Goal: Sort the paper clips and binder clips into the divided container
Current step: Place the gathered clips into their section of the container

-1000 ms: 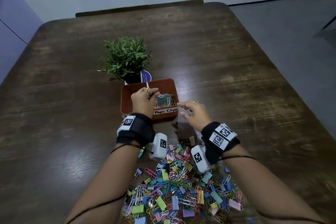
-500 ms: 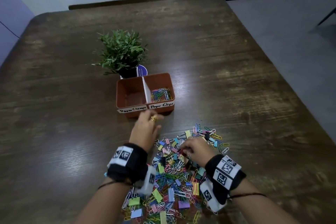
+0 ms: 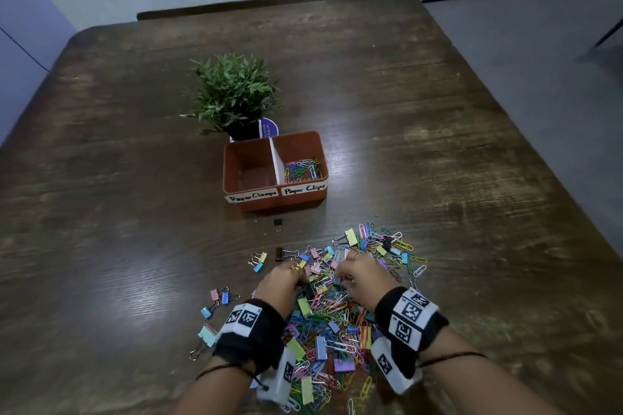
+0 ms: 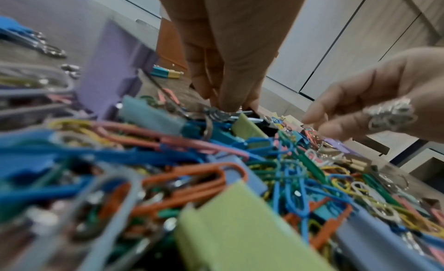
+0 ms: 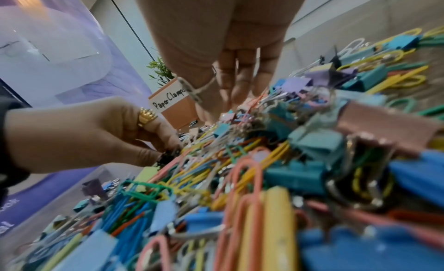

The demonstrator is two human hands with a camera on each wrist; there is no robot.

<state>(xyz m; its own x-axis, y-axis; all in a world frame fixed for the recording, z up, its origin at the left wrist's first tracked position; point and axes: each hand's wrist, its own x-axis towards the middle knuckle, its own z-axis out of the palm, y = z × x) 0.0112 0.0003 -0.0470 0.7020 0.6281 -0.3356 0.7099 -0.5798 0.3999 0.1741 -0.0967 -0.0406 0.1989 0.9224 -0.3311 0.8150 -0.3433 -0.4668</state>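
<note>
A heap of coloured paper clips and binder clips [image 3: 337, 320] lies on the table near me. The orange divided container [image 3: 303, 204] stands beyond it; its "Paper Clips" side holds several paper clips [image 3: 301, 170], and its "Paper Clamps" side [image 3: 251, 165] looks empty. My left hand [image 3: 301, 281] is at the heap's left edge, thumb and finger pinching a black binder clip [image 5: 168, 157], also seen in the left wrist view as the black binder clip [image 4: 250, 111]. My right hand [image 3: 344, 274] reaches down into the heap's middle, its fingers [image 5: 236, 81] fairly straight, their tips among the clips.
A small potted plant [image 3: 234, 94] stands right behind the container. A tiny black binder clip [image 3: 277, 223] lies just in front of the container, and loose binder clips [image 3: 219, 296] are scattered left of the heap. The dark wooden table [image 3: 438, 145] stretches wide on all sides.
Both hands have drawn back from the container to the heap. The left hand, earlier over the left compartment, now pinches a black binder clip. The right hand has lowered into the clips.
</note>
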